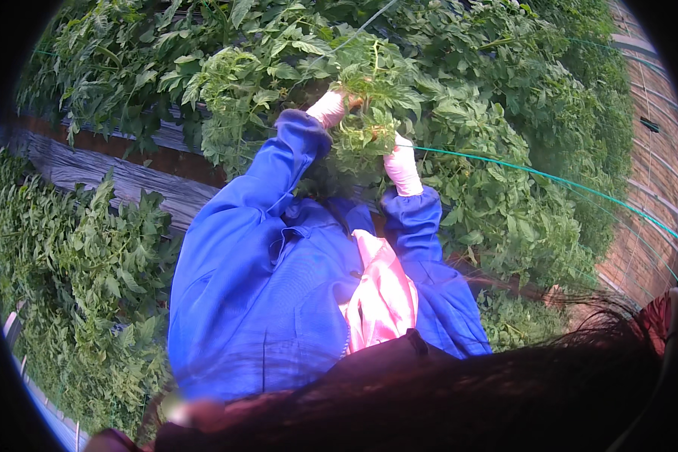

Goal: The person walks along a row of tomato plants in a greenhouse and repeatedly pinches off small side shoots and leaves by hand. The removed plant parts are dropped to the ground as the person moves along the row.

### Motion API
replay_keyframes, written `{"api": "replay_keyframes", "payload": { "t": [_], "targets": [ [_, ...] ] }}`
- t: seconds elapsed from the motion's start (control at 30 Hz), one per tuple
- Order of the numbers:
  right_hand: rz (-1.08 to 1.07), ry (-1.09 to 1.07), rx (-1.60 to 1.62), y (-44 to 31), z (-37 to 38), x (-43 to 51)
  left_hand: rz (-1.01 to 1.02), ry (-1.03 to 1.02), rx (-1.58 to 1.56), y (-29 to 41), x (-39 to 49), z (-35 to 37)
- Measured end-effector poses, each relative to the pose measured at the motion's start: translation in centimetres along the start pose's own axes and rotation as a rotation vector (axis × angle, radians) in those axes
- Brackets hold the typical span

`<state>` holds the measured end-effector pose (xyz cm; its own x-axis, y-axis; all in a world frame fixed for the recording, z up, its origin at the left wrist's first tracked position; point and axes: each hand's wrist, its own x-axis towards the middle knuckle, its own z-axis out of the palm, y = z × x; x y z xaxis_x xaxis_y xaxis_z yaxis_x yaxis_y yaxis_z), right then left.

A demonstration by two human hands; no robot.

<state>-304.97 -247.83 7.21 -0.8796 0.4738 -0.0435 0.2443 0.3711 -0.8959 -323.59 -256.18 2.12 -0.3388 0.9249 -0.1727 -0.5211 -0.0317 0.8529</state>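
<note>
Both my hands wear pale pink gloves and reach into the top of a leafy tomato plant [378,93]. My left hand [332,107] is among the upper shoots, its fingertips partly hidden by leaves near a stem. Lower and to the right, my right hand [401,164] is at the edge of the same foliage, its fingers mostly covered by leaves. A green twine [520,166] runs from beside my right hand towards the right rim. Whether either hand grips a stem or the twine cannot be made out.
Dense tomato rows [79,248] stand on both sides. Between them, at the left, lies grey plastic mulch film [118,175] beside bare brown soil. A pale string [361,28] slants across the top. A ribbed greenhouse wall [650,169] curves along the right.
</note>
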Motion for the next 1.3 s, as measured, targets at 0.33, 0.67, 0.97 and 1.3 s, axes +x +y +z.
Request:
{"api": "replay_keyframes", "payload": {
  "t": [0.33,0.67,0.97,1.3],
  "targets": [
    [-0.111,0.493,1.421,-4.8,-0.2,-1.7,-0.132,0.098,-0.039,-3.9,3.3,4.6],
    [0.310,0.233,1.423,3.3,2.2,-13.9,0.075,0.220,-0.047,-3.2,-7.5,1.7],
    [0.271,-0.608,0.584,-4.4,6.3,-7.2,0.062,0.627,0.036,-6.4,-22.0,-6.6],
    [-0.061,0.082,0.194,-11.6,14.0,6.5,0.287,0.743,0.432,-4.2,-17.3,-22.2]
  ]
}}
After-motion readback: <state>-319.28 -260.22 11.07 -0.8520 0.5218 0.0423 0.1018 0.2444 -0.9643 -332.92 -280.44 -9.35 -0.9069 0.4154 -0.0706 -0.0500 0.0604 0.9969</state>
